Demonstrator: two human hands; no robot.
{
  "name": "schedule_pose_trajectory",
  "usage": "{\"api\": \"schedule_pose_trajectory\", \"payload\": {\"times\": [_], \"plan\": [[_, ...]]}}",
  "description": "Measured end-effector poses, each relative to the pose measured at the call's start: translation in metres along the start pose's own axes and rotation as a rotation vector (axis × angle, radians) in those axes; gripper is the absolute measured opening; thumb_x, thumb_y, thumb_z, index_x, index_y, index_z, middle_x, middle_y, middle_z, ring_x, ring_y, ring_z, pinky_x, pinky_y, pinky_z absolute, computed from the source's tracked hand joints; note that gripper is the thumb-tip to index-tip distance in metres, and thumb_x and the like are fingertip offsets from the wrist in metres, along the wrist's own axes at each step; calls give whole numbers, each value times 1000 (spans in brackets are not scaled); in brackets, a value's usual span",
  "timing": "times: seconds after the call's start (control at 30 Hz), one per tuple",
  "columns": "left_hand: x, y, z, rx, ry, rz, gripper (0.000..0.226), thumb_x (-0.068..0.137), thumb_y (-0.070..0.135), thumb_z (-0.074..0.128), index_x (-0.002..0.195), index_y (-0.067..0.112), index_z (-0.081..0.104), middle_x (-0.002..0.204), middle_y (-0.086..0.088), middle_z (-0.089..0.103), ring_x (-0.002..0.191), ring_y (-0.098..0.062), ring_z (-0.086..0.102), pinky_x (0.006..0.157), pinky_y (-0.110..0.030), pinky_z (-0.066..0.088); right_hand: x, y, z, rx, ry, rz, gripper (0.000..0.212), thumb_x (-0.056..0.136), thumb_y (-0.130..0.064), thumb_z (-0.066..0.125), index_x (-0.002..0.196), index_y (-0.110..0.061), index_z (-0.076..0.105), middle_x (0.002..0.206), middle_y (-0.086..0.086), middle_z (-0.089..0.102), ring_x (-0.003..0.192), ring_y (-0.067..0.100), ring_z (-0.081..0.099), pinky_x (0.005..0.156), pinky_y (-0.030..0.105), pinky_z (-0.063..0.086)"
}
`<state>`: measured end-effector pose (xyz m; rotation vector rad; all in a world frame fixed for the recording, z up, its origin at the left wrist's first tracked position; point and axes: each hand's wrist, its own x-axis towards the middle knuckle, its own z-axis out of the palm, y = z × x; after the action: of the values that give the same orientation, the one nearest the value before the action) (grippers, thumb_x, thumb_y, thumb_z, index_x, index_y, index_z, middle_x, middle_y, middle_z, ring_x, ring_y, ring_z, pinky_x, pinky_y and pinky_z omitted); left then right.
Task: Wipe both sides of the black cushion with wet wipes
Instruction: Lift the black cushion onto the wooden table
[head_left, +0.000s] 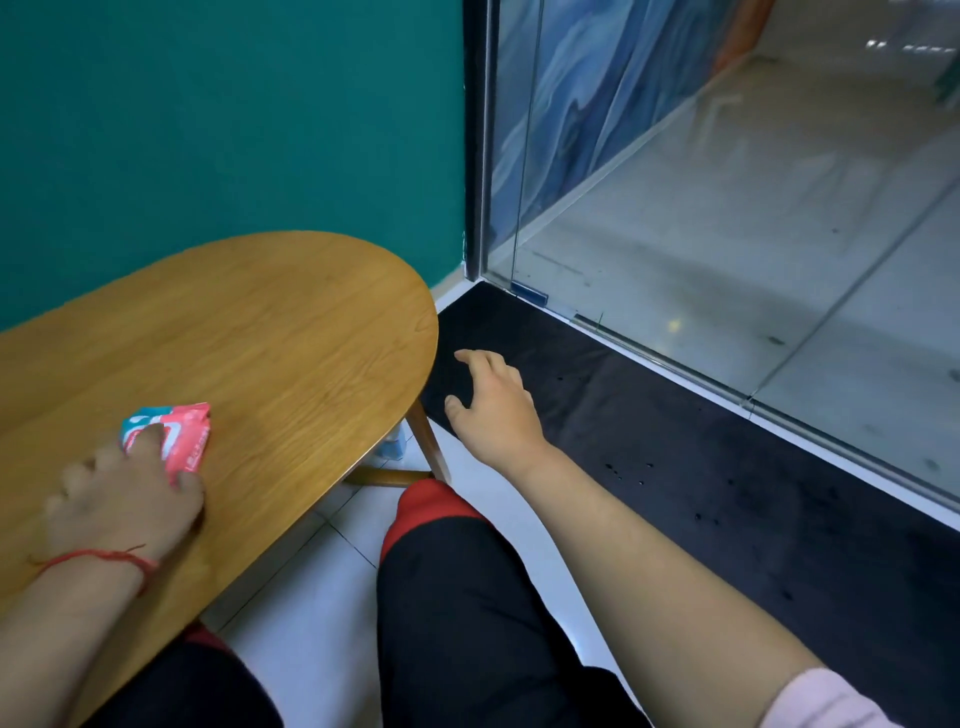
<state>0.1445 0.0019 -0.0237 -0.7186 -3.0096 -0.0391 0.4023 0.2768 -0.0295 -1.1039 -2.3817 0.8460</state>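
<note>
**Black cushion** (701, 467). Long, flat, dark pad. Lies on the white tiled floor (322, 597), to the right of the knees, snug along the foot of the glass wall (727, 234). Long axis: from the far corner beside the teal wall (208, 130), slanting toward the near right and out of view. Top face up, with a few small specks near the middle (dirt or drops, too small to tell). Underside hidden.

**Right hand** (493, 400). Reaches forward and left over the cushion's far end, just beside the table's rounded edge. Fingers spread and relaxed, palm down, holding nothing. Hovering or touching: cannot tell.

**Left hand** (130, 493). Blurred. Rests on the wooden table (285, 338), well apart from the cushion, with the tabletop between. Fingers laid over a pink-red wet-wipe pack (171, 431), thumb tucked at its near edge; appears to pinch the pack. Red string at the wrist.

**Loose wipe.** None seen out of the pack.

**Judgement.** Nearer hand to the cushion: the right, directly above it. Wipes to the left, cushion to the right, so likely calls for a sheet drawn at the table and passed rightward across the knees. Strokes probably best run along the slanting long axis, starting at the far end. Flip for the second side likely cramped by glass wall and table leg.
</note>
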Motion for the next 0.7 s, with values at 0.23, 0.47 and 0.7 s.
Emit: {"api": "schedule_pose_trajectory", "payload": {"times": [0.23, 0.47, 0.7], "plan": [[-20, 135, 2, -185, 92, 435, 50, 94, 42, 51, 136, 16, 60, 146, -17, 55, 136, -39, 47, 107, -57, 43, -6, 63, -15, 3, 37, 110, 58, 100, -34, 63, 154, -29, 43, 161, -6, 40, 146, 24, 39, 114, 50, 41], [-58, 275, 33, -238, -146, 919, 49, 102, 41, 54, 149, 30, 51, 159, 8, 43, 151, -15, 32, 122, -39, 31, -17, 164, -4, -152, -3, 302, 58, 100, -33, 59, 154, -25, 42, 159, -4, 42, 142, 28, 41, 109, 48, 44], [-73, 380, 94, -169, -480, 874, 55, 103, 46, 54, 154, 29, 42, 159, 9, 43, 146, -17, 37, 113, -39, 42, -26, 274, 35, -33, -47, 684, 52, 101, -33, 54, 151, -17, 45, 152, 6, 46, 132, 32, 45, 97, 45, 47]]}}
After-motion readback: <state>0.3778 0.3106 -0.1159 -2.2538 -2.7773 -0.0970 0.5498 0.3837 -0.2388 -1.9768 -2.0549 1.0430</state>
